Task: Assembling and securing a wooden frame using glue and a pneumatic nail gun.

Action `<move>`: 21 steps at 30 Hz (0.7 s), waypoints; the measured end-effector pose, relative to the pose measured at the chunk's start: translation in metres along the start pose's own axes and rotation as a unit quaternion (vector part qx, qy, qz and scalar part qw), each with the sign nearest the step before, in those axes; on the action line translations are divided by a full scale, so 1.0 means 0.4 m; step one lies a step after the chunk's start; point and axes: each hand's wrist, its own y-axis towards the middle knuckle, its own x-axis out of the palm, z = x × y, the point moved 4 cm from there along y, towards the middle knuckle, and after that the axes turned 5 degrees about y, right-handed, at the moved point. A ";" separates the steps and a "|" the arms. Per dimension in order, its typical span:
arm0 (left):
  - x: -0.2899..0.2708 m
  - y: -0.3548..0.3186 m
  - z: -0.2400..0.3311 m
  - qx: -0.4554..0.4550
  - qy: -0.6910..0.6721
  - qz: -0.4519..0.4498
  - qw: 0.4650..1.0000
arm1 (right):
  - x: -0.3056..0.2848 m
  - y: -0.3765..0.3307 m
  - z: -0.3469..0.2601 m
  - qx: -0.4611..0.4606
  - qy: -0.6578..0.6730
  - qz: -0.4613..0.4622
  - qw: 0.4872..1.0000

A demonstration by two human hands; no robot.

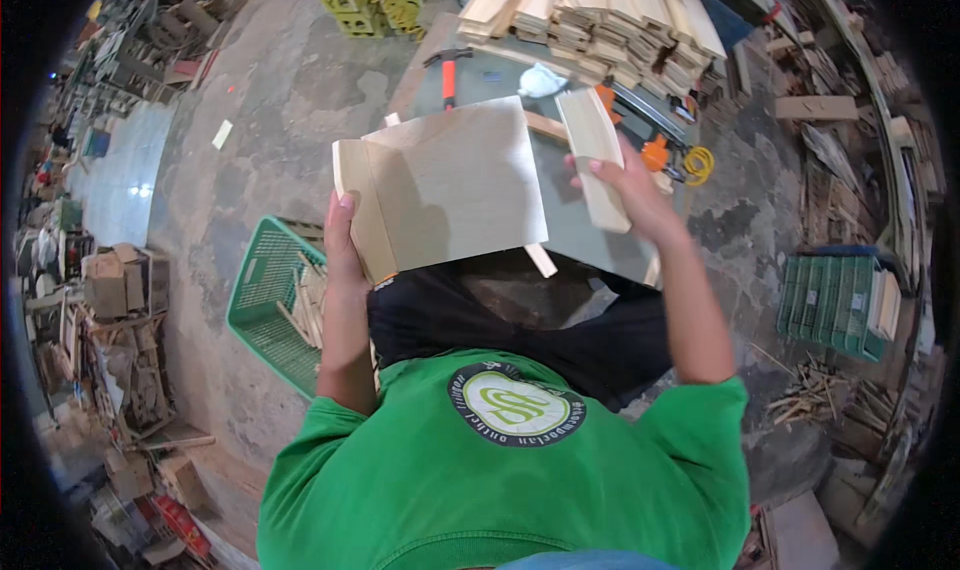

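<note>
My left hand [342, 232] grips the left edge of a wide, thin wooden panel [455, 185], which has a narrower board [368, 205] along that side. The panel is held up over the grey work table [620, 255]. In my right hand [632, 185] is a short wooden board [592, 135], raised to the right of the panel and apart from it. Its thumb lies across the board's face. Beyond the panel, a hammer [449, 80] with an orange-red handle lies on the table. To the right of the board rests an orange and grey tool [645, 110].
A large pile of cut boards [600, 15] is stacked at the table's far end. A crumpled white bag [542, 81] lies nearer. At my left stands a green crate [265, 315] with wood strips [308, 300]. Another green crate [830, 305] is at the right, by scattered wood scraps [810, 395].
</note>
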 end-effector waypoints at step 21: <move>0.295 -0.034 -0.133 -0.008 0.153 -0.176 0.972 | -0.108 -0.333 0.199 -0.030 0.184 0.152 0.971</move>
